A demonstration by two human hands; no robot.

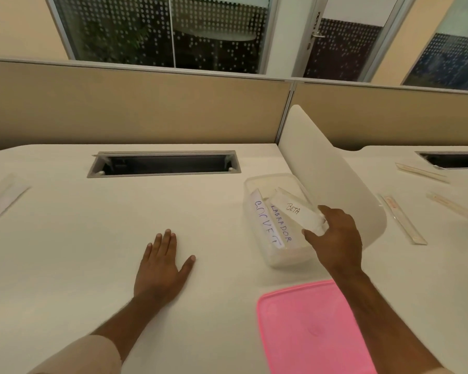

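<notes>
A clear plastic box (257,184) sits on the white desk, right of centre. Two clear name plates lie inside it, one reading "LABRADOR" (280,224) and one with blue letters (265,221). My right hand (335,238) pinches the near end of a third clear plate marked "BETA" (295,210), which slants over the box's right side. Flat on the desk to the left of the box rests my left hand (164,263), fingers straight and holding nothing.
A pink lid (308,330) lies on the desk in front of the box. A white curved divider (333,171) rises just right of the box. More clear plates (403,217) lie on the neighbouring desk and another plate (3,203) at far left. An open cable slot (164,164) is behind.
</notes>
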